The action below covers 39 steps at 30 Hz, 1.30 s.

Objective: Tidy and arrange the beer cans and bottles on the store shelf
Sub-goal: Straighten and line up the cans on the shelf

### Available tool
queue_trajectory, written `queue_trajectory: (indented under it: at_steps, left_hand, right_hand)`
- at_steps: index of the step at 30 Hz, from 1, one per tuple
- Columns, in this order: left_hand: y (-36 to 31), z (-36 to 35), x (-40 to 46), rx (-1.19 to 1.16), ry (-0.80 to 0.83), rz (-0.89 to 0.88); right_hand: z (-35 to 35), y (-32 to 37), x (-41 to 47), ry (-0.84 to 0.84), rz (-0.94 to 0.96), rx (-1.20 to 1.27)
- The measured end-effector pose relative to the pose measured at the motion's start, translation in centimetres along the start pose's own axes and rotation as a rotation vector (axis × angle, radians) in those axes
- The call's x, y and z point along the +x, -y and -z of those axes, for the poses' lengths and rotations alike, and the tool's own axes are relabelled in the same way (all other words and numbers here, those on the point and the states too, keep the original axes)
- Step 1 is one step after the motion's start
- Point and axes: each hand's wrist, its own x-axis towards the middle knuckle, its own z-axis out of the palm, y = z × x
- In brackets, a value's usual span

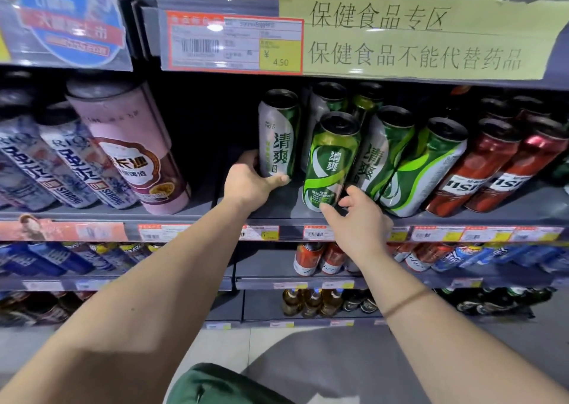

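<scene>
A grey shelf (277, 209) runs across the view at chest height, with price tags along its front edge and a yellow paper sign (425, 31) taped to the shelf above. On the shelf's left stand a pink can (129, 148) and blue-and-white cans (64, 163); on its right stand red cans (492, 169). Between them is a cluster of green cans (397, 163), with a bare gap of shelf to their left. The left hand (246, 182) reaches into that gap and grips a silver-green can (278, 132) near its base, thumb across the front and fingers curled round the far side; the can stands upright at the left edge of the cluster. The right hand (354, 216) is at the shelf's front edge, its fingers loosely spread and half curled, the index fingertip touching the bottom of a bright green can (331, 160) that stands at the front, just right of the held can. Whether the thumb also touches it, I cannot tell.
</scene>
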Motion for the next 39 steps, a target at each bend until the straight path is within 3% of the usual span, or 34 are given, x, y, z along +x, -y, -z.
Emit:
queue_trajectory:
  at_steps: [8,11,13,16,20,23,26,28,30,35,37,39]
  left_hand:
    - [-0.9,-0.9,3.1,0.118,0.078,0.041]
    - [-2.1,0.5,0.9,0.001,0.057,0.049]
    - [-2.3,2.1,-1.5,-0.116,0.165,0.007]
    - [-2.5,2.4,-4.5,-0.018,0.356,-0.066]
    - [-2.7,1.2,-4.9,0.201,0.136,-0.106]
    - [-2.1,0.9,-4.5,0.287,0.059,-0.077]
    - [-2.3,0.4,-4.9,0.288,-0.019,-0.088]
    - [-2.4,-0.1,-5.0,0.275,-0.043,-0.078]
    - [-2.2,0.0,-4.9,0.229,-0.073,-0.079]
    - [-3.2,-0.9,-8.1,0.214,-0.422,-0.348]
    - [-4.3,-2.9,-9.7,0.214,-0.299,-0.458]
    - [-5.7,-5.4,-10.0,0.213,-0.072,-0.411]
  right_hand:
    - [-0.3,-0.4,0.5,-0.027,0.039,-0.056]
    - [-0.3,-0.2,0.3,-0.022,0.025,-0.056]
    - [-0.7,0.4,0.3,-0.006,0.043,-0.023]
    - [-1.6,1.5,0.0,0.053,0.13,-0.014]
    - [-1.8,2.1,-0.9,0.088,0.195,0.119]
    - [-0.3,-0.2,-1.2,-0.265,0.023,0.411]
    - [1.6,-3.4,-0.5,-0.582,-0.178,0.468]
    - [2.5,-4.8,0.3,-0.559,-0.259,0.453]
    - [2.8,-5.3,1.1,-0.434,-0.299,0.398]
    - [3.6,-5.9,2.7,-0.334,-0.303,0.288]
    - [3.9,-6.0,3.1,-0.328,-0.304,0.266]
    - [4.2,-6.1,3.2,-0.321,-0.288,0.244]
